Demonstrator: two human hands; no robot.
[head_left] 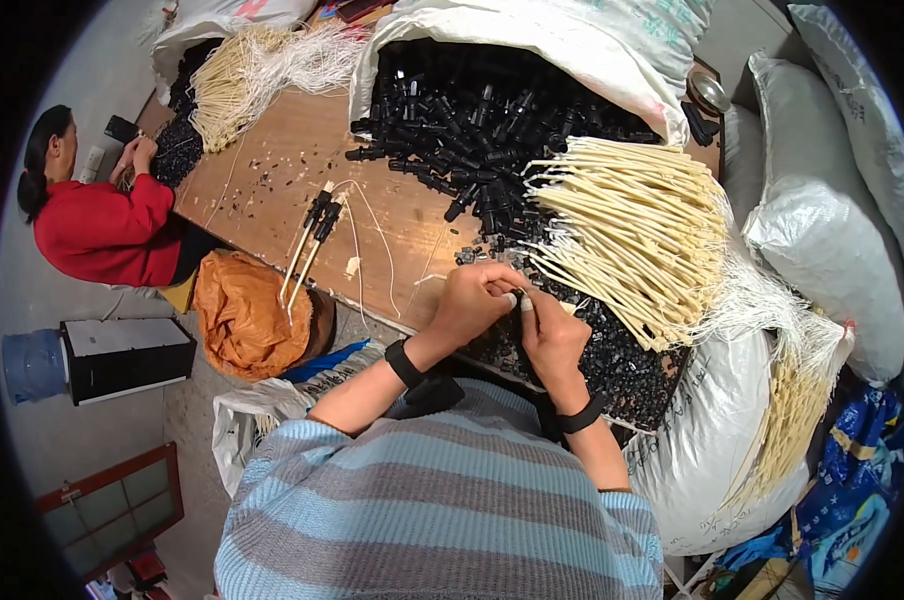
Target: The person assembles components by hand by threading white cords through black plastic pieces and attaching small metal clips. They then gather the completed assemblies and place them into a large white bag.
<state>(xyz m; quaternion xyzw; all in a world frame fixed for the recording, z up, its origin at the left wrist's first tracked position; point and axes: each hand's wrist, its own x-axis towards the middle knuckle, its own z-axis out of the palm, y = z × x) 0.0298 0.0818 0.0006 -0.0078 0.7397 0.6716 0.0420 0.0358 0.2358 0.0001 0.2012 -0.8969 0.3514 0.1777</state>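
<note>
Over the front edge of the table, my left hand (475, 302) and my right hand (555, 335) meet with their fingertips pinched together. Between them shows a bit of a small black piece (518, 296), mostly covered by the fingers. Beneath and beside my right hand spreads a heap of small black plastic parts (622, 378). A thick bundle of cream-coloured wires (632, 240) with white ends lies just beyond it. Further left, two black connectors (322, 215) with cream leads rest on the wooden table (262, 185).
An open white sack (532, 25) spills black connector housings (472, 130) at the back. At far left a person in red (107, 230) works at the table. An orange sack (242, 310) stands by the front edge; full white sacks (822, 220) crowd the right.
</note>
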